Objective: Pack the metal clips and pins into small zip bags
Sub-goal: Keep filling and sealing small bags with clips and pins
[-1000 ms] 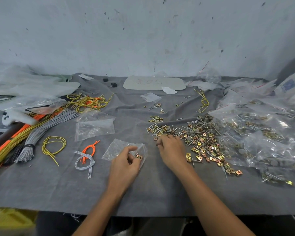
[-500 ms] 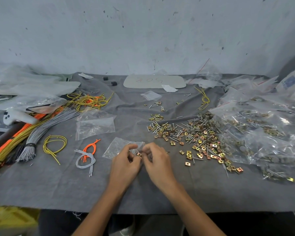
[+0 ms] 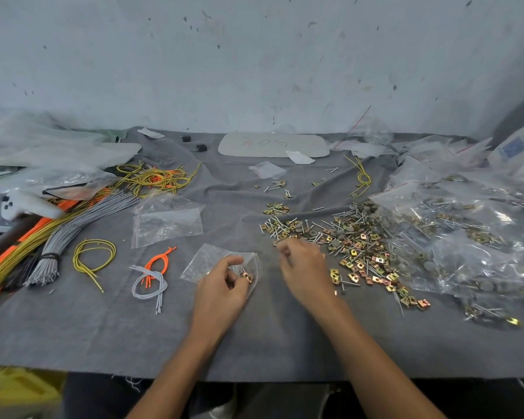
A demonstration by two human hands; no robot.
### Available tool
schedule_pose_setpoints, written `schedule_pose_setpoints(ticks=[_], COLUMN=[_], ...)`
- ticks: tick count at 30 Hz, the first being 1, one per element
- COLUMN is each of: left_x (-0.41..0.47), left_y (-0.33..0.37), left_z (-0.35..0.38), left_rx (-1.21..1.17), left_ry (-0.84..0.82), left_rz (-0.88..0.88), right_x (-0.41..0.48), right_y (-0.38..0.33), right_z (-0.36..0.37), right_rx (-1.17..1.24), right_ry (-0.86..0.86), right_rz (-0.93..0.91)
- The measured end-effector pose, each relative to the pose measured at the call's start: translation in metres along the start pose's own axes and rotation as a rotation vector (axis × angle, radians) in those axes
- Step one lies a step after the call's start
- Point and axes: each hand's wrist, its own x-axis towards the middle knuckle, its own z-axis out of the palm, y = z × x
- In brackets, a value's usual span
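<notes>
Left hand pinches the bag by its mouth. Right hand curls at the pile edge, grip unclear, with cloth between them.

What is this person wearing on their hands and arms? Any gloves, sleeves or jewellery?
Nothing that shows. The left hand and right hand are bare, with no gloves, and no ring is visible on the fingers. The left forearm and right forearm are uncovered down to the picture's lower edge, with no sleeves, watch or wristband.
</notes>
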Motion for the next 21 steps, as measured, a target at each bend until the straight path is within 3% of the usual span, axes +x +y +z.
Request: schedule_pose_setpoints(ticks=[7, 21], left_x=[0.002, 0.003], left_y=[-0.004, -0.009], left_z=[0.002, 0.003], left_rx=[-0.014, -0.005], left_ry=[0.010, 0.025], left_rz=[0.025, 0.037], right_x=[0.049, 0.046], right_y=[0.021, 0.022], right_z=[-0.006, -0.013], right_rx=[-0.227, -0.328], right_ry=[-0.233, -0.297], right_rz=[0.147, 0.056])
